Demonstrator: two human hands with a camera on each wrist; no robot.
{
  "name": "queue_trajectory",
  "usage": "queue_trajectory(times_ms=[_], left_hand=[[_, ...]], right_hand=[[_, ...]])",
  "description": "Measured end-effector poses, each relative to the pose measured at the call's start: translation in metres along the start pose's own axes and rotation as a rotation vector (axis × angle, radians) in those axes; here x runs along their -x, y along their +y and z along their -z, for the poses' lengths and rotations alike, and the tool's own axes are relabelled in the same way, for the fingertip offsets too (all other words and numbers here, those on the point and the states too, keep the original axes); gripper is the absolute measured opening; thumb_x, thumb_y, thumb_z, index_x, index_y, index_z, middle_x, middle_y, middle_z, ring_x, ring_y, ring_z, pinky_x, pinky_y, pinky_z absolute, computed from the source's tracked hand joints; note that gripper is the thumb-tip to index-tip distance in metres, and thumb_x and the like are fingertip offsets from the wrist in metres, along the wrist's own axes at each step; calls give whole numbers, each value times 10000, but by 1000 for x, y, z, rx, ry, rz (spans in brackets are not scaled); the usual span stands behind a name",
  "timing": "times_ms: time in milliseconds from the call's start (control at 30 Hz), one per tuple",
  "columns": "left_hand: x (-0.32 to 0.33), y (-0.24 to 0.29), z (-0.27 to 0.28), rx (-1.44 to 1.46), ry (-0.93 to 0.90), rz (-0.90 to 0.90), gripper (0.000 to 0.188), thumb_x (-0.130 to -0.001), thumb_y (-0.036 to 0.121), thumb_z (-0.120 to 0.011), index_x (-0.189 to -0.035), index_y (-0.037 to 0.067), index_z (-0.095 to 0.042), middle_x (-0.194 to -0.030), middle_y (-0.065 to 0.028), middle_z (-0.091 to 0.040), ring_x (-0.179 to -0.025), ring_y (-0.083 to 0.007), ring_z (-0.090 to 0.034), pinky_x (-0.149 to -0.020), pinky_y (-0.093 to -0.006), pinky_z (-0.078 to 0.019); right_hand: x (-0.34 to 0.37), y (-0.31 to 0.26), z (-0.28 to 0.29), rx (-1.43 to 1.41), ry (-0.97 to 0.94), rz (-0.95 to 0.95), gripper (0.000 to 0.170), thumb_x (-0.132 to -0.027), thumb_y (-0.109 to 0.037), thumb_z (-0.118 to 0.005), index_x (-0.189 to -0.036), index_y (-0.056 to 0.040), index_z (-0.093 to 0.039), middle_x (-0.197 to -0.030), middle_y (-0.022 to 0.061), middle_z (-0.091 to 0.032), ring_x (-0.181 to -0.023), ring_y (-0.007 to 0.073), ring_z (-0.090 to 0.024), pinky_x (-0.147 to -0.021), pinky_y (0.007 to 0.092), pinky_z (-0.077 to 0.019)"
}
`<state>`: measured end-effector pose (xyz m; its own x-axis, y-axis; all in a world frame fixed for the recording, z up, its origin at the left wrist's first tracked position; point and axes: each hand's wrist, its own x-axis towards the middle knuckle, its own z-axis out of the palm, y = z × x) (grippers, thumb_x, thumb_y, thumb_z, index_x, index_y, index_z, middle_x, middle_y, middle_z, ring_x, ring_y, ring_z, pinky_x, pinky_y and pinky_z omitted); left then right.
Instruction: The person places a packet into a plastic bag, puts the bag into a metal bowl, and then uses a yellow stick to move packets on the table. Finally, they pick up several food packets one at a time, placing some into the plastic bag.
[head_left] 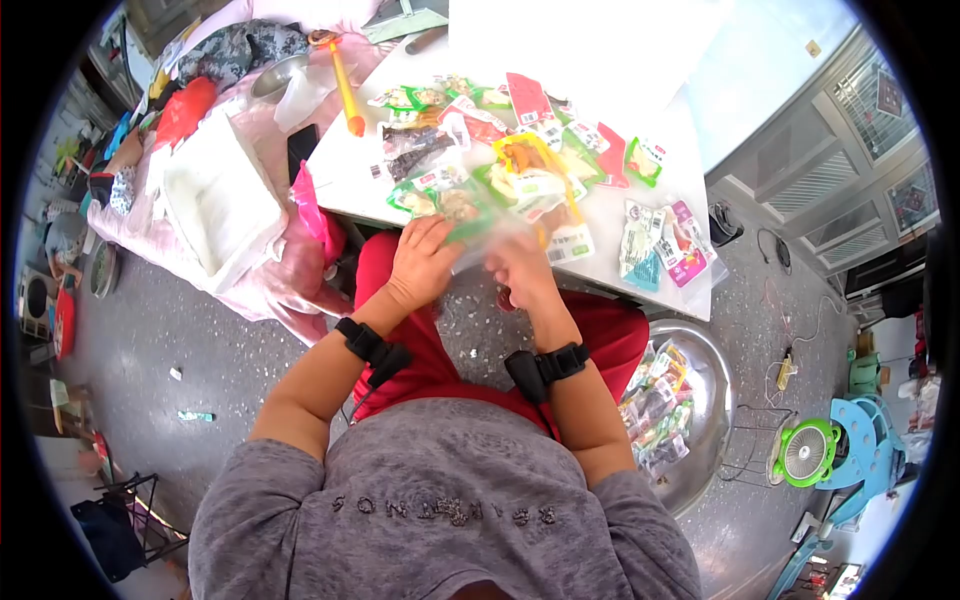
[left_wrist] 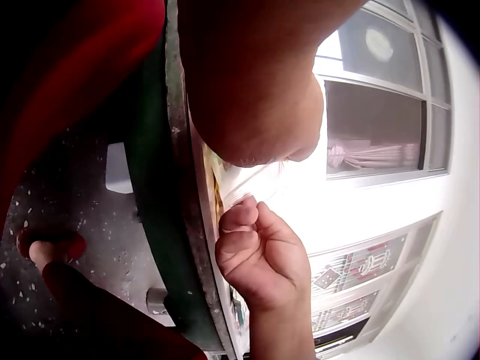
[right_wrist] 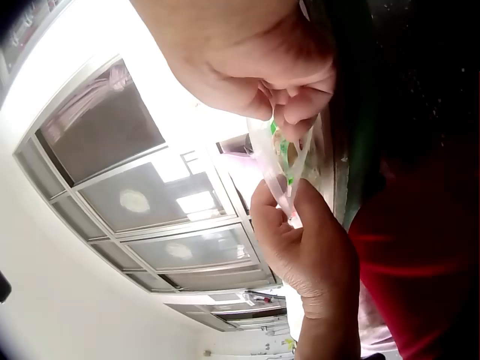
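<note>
A clear plastic bag [right_wrist: 262,150] stretches between the two hands at the table's near edge, with green-printed packaging visible through it. My left hand [head_left: 422,262] pinches one side of its rim; in the right wrist view the thumb and fingers of that left hand [right_wrist: 311,244] close on the film. My right hand [head_left: 525,270], slightly blurred in the head view, grips the opposite side with curled fingers [right_wrist: 300,105]. Under and beyond the bag lies a green and clear snack packet [head_left: 440,195]. The left wrist view hides most of the bag behind my left hand [left_wrist: 255,97].
Small colourful packets [head_left: 520,130] cover the middle of the white table [head_left: 370,185], with more packets [head_left: 682,245] at its right. A metal basin [head_left: 715,400] of packets stands on the floor at right. Left are a white foam box [head_left: 215,200] and a yellow-handled tool [head_left: 345,90].
</note>
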<state>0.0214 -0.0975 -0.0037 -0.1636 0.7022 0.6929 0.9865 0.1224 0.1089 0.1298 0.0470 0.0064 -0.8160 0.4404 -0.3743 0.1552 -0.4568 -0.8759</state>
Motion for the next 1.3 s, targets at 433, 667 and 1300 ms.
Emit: queue_trajectory(times_ms=[433,667,1300], left_hand=[[-74,3,70,1197,-64,678,153,-839,130,-454,-888,13,-539,-815,-40,-561,-802,-135,-512,-727,-256,-408],[-61,30,50,1728,58,984,143,-843,128,-434,-918,27,-501,-830,-42,-565,-793,-104,-523,-716,-248,-415],[-25,64,17,1291,-599,595,221,-853,190,-436,-955,7,-506,-860,-30,-539,-767,-83,-472,-702,-220,-386]], right_hand=[[51,-56,24,266,-51,471,372,-749,-113,-563,-1080,-17,-423,-894,36,-504,-796,91,-475,-714,229,-395],[65,-43,18,108,-137,492,240,-780,-109,-535,-992,-3,-498,-866,20,-530,-780,70,-478,-686,211,-389],[125,-26,58,973,-129,594,173,-719,-189,-494,-744,-18,-500,-690,153,-517,-685,322,-505,-602,398,-388]])
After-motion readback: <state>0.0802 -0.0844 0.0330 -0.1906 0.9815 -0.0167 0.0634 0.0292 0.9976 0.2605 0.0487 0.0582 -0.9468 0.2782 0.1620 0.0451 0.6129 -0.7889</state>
